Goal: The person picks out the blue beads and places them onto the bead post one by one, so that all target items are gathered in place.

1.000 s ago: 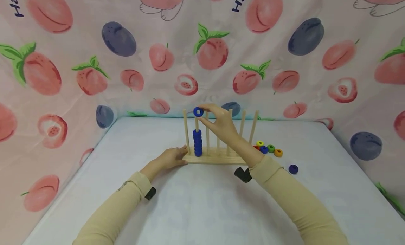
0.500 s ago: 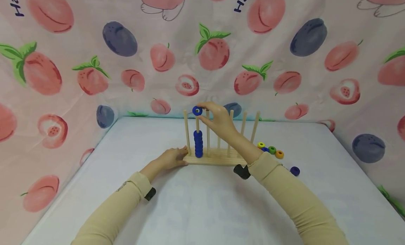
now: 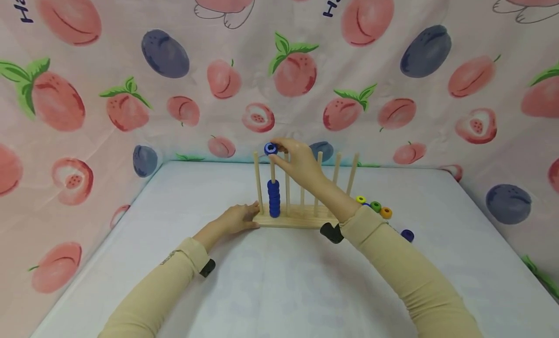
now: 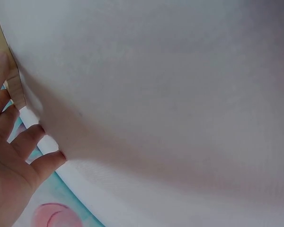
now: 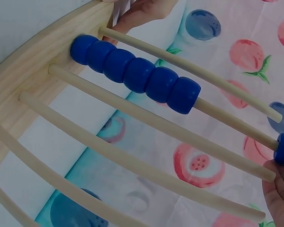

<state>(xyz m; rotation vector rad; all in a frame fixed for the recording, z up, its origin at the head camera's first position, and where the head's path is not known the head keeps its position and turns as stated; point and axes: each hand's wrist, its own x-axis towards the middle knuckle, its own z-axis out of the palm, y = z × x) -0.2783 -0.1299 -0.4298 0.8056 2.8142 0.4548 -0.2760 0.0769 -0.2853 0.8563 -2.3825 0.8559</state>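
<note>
Pinching a blue ring (image 3: 271, 148) at the tip of the second peg (image 3: 272, 169), the right hand (image 3: 297, 166) hovered at 12 o'clock above the blue stack (image 3: 273, 198); the left hand (image 3: 236, 218), fingers relaxed, pressed the wooden base (image 3: 297, 218) at 9 o'clock.

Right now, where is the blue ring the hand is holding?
In the head view, the blue ring is pinched by the right hand at the tip of the second peg from the left, above the blue stack.
</note>
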